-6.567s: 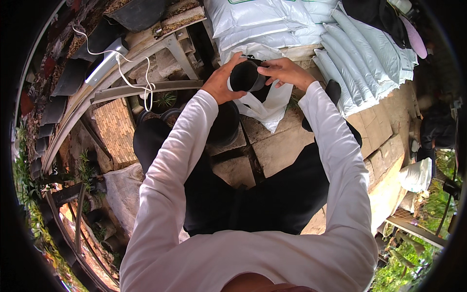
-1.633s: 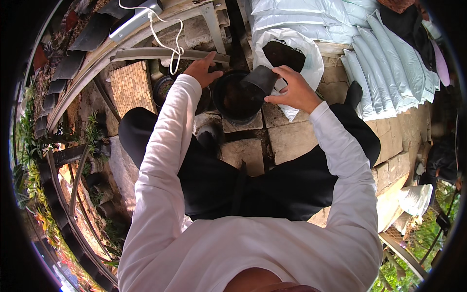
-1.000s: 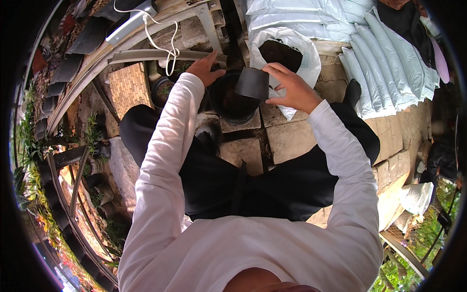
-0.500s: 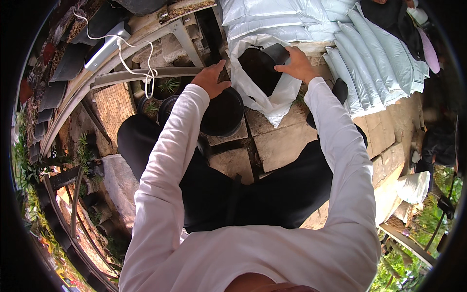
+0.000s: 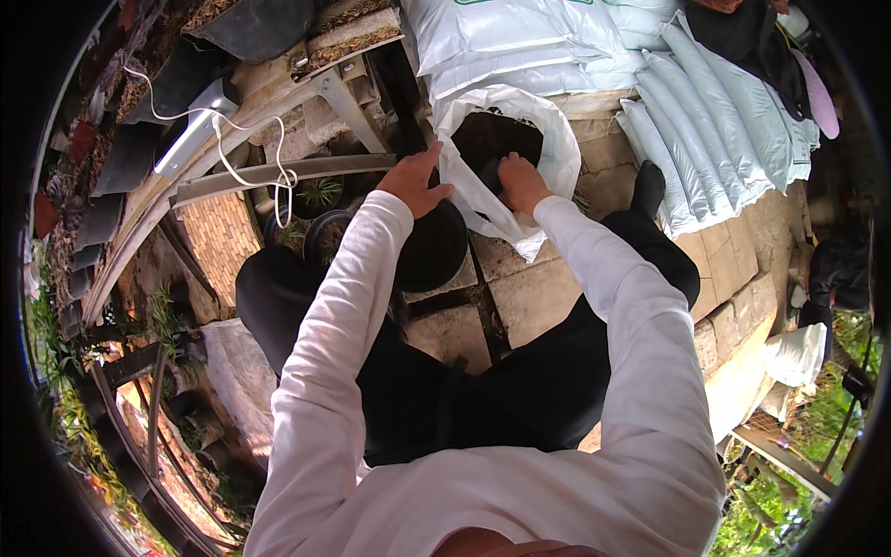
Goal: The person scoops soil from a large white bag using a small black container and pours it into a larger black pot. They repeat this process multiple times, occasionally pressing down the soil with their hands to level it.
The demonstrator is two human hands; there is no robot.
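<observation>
A white plastic bag (image 5: pixel 557 153) stands open in front of me on the paving, with dark soil (image 5: pixel 492 135) inside. My right hand (image 5: pixel 522 182) reaches down into its mouth, closed around a small black pot (image 5: pixel 490 174) that is mostly hidden by the hand and the bag. My left hand (image 5: pixel 416 181) lies with fingers spread against the bag's left edge, gripping nothing that I can see. Just below it sits a larger round black pot (image 5: pixel 432 249) on the stone slabs, between my knees.
Filled white sacks are stacked behind the bag (image 5: pixel 520 37) and to the right (image 5: pixel 705 121). Two small potted plants (image 5: pixel 320 197) stand left of the black pot, under a metal frame (image 5: pixel 278 172) with a white cord (image 5: pixel 232 139). Stone slabs (image 5: pixel 520 302) lie below.
My right hand has carried the small black pot from above the large pot down into the white bag. My left hand has shifted from the large pot's rim to the bag's edge.
</observation>
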